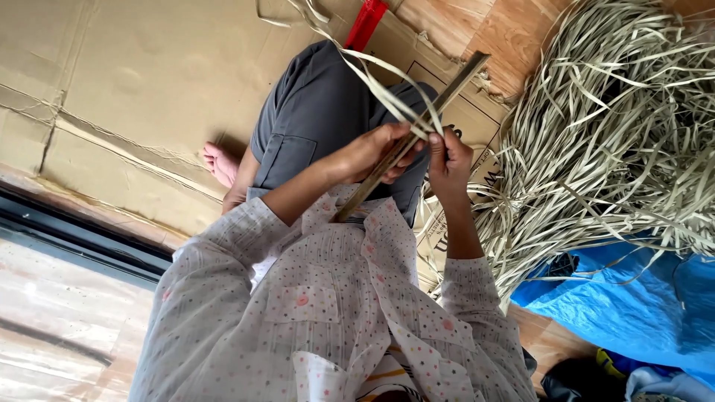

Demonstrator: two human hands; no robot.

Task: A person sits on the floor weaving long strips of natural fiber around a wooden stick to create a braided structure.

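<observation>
Left hand (372,152) is wrapped around a long flat stick (408,139), which slants up from the lap; the right hand (449,158) pinches pale leaf strips (372,78) against it — the exact fingertip grip is hard to see. A heap of dried strips (618,126) lies just beside the hands, on flattened cardboard (149,89).

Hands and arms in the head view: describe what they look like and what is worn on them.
Both hands, the left hand and the right hand, are bare: no gloves, and no rings or watch can be made out. The forearms are uncovered. Loose sleeves of pale fabric with small pink and dark dots are pushed up towards the elbows.
</observation>
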